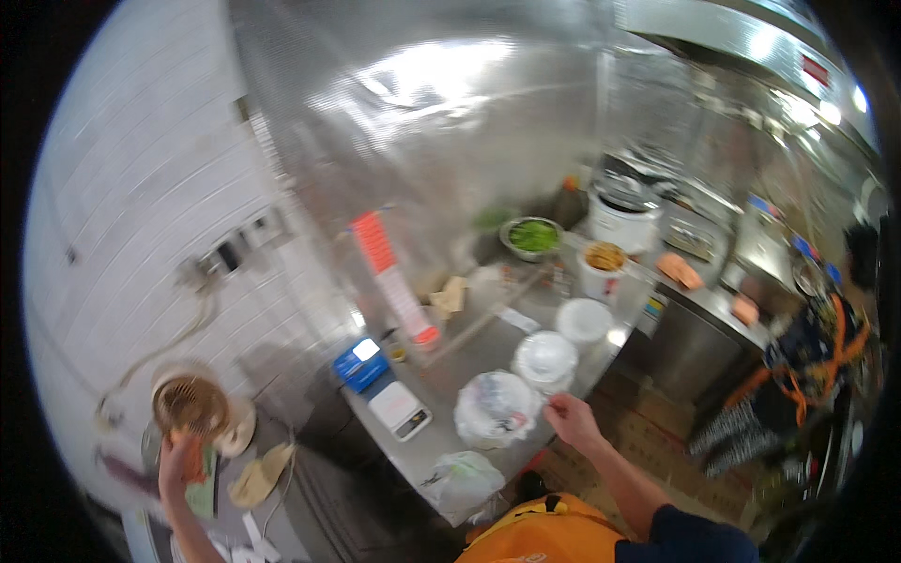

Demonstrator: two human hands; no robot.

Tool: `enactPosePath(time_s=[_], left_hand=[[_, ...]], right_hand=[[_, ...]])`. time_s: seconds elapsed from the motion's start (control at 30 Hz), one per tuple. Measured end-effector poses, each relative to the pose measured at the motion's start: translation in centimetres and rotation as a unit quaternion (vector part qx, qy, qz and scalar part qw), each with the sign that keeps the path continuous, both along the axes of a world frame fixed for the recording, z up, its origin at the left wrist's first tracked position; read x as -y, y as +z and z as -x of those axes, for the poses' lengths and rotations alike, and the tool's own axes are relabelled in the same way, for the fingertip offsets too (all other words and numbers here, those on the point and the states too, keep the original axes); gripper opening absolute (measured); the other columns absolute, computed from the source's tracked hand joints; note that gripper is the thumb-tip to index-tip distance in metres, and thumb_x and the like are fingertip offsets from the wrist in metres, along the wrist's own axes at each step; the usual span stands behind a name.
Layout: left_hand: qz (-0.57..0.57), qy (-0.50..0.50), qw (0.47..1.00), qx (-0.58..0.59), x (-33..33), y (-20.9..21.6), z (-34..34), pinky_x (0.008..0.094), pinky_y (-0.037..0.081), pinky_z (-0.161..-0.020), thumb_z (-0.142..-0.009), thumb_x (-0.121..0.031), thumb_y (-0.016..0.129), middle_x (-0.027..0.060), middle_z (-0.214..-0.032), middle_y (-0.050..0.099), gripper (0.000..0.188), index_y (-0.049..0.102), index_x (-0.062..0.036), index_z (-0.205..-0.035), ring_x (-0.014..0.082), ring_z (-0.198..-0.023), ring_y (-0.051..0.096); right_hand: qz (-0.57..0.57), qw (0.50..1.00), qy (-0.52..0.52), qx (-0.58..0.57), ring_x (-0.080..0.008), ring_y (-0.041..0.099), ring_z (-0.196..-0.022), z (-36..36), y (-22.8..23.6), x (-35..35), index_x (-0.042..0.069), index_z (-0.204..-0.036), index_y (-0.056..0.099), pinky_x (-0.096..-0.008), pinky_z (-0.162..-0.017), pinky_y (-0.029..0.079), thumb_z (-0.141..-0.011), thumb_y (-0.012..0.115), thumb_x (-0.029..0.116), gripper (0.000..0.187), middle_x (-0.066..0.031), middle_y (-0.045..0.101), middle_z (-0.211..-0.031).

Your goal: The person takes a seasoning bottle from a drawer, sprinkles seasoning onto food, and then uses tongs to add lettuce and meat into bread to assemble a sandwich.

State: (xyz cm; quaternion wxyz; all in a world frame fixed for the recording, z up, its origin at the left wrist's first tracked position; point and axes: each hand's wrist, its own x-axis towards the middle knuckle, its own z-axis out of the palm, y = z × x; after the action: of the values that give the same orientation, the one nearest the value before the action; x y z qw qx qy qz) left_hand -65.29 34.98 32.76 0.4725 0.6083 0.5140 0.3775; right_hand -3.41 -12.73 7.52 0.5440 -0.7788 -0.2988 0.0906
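Note:
At the far left, my left hand [176, 460] is raised to the lower edge of a small fan [190, 405] with a brown grille and a pale body. Its fingers are small and blurred, so their grip is unclear. My right hand [572, 418] is at the counter's front edge with its fingers curled together. Its fingertips are beside a bowl covered in clear plastic bag [496, 409]; whatever they pinch is too small to make out. Just beyond stand a white lidded bowl [545, 360] and another white round container [583, 321]. A knotted clear plastic bag [464, 480] lies nearer me.
A white scale [399, 411] and a blue device [360, 363] stand on the counter's left part. Farther back are a bowl of greens [532, 236], a tub of brown food [603, 258] and a rice cooker [624, 214]. Another person [807, 357] with orange straps is at right.

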Motion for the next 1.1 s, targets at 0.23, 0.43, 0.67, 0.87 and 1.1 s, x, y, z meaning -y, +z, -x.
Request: enactPosePath(time_s=[0.23, 0.43, 0.67, 0.87, 1.1], left_hand=[[-0.006, 0.164, 0.986, 0.033, 1.0, -0.1, -10.8, 0.0471, 0.052, -0.102, -0.092, -0.027, 0.073, 0.0115, -0.148, 0.048, 0.084, 0.028, -0.0042, -0.159, 0.0309, -0.13, 0.056], [-0.12, 0.006, 0.983, 0.138, 15.8, -3.6, -34.5, 0.0484, 0.05, -0.104, -0.091, -0.03, 0.075, 0.0127, -0.15, 0.047, 0.086, 0.028, -0.0039, -0.159, 0.0322, -0.133, 0.054], [0.034, -0.259, 0.937, 0.234, 32.4, -15.6, -61.0, 0.0499, 0.049, -0.107, -0.091, -0.032, 0.077, 0.0142, -0.152, 0.047, 0.088, 0.029, -0.0036, -0.159, 0.0338, -0.135, 0.053], [0.214, -0.458, 0.816, 0.28, 44.7, -22.8, -76.7, 0.0512, 0.047, -0.109, -0.09, -0.035, 0.078, 0.0155, -0.154, 0.046, 0.09, 0.03, -0.0033, -0.158, 0.0351, -0.138, 0.051], [0.357, -0.569, 0.702, 0.237, 55.4, -22.5, -98.0, 0.0445, 0.041, -0.118, -0.076, -0.014, 0.087, 0.0061, -0.15, 0.049, 0.098, 0.033, -0.0121, -0.158, 0.0274, -0.141, 0.049]], right_hand=[[0.002, 0.999, -0.034, 0.029, -0.023, 0.073, -0.083, -4.7, -0.4, 5.2, -0.002, -0.114, 0.068, -0.0338, -0.077, 0.058, -0.095, 0.072, 0.018, 0.027, -0.0148, 0.074, -0.092], [0.027, 0.997, -0.052, -0.044, -0.0301, 0.073, -0.091, -11.5, -2.4, 9.9, -0.001, -0.116, 0.067, -0.0363, -0.082, 0.057, -0.095, 0.07, 0.021, 0.031, -0.0172, 0.075, -0.098], [0.111, 0.992, -0.027, -0.059, -0.0349, 0.071, -0.103, -25.6, -1.8, 20.0, 0.002, -0.124, 0.066, -0.0413, -0.089, 0.056, -0.094, 0.071, 0.028, 0.04, -0.0177, 0.073, -0.11], [0.009, 0.967, 0.252, -0.045, -0.0441, 0.046, -0.138, -33.9, 6.7, 23.7, -0.004, -0.16, 0.021, -0.0464, -0.117, 0.037, -0.084, 0.082, 0.046, 0.11, -0.0293, 0.046, -0.151], [-0.121, 0.983, 0.14, 0.02, -0.0458, 0.044, -0.137, -44.6, 2.5, 24.1, -0.004, -0.163, 0.007, -0.0475, -0.116, 0.035, -0.078, 0.086, 0.042, 0.125, -0.0292, 0.043, -0.151]])
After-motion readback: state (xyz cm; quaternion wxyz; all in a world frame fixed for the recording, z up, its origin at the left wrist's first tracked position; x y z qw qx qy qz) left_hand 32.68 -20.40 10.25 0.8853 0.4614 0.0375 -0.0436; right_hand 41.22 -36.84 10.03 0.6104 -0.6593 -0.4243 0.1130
